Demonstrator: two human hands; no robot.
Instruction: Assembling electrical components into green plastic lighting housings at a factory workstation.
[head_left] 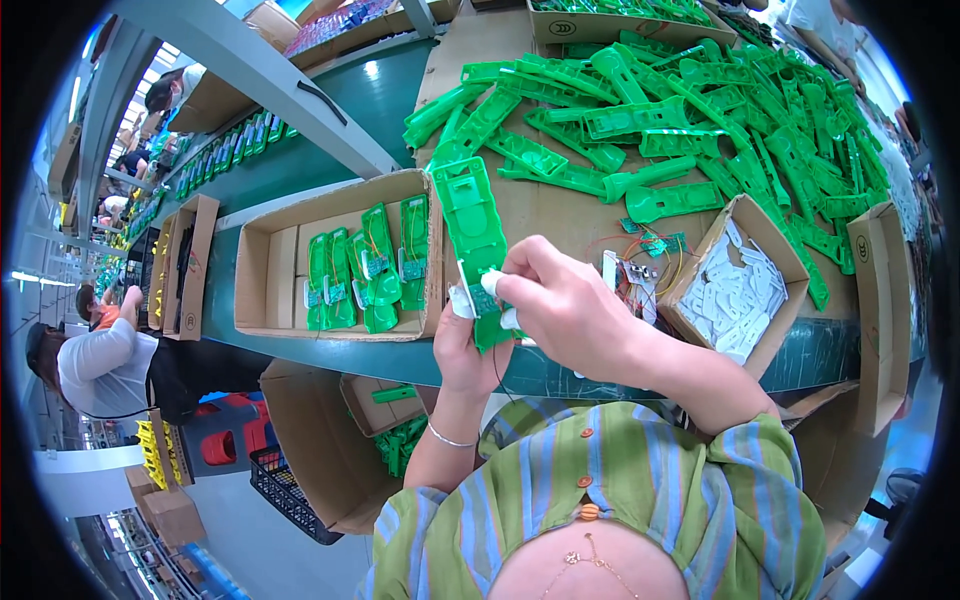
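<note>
My left hand (pixel 468 352) grips the lower end of a long green plastic shell (pixel 472 215), held upright with its hollow inside facing me. Against the shell's lower part, my right hand (pixel 572 305) is closed, its fingertips pinching at a small circuit board (pixel 477 288). Those fingers partly hide the board. White covers sit on several fingertips of both hands. A thin dark wire hangs below the shell. Just left of my hands stands a cardboard box (pixel 262 215) of green shells (pixel 380 290) fitted with circuit boards and wires.
A large heap of green shells (pixel 690 120) covers the cardboard at the far right. Nearer are loose wired circuit boards (pixel 655 245) and a carton of white plastic pieces (pixel 738 290). An open carton (pixel 318 440) stands below the bench edge (pixel 330 352). Another person (pixel 105 365) works at the left.
</note>
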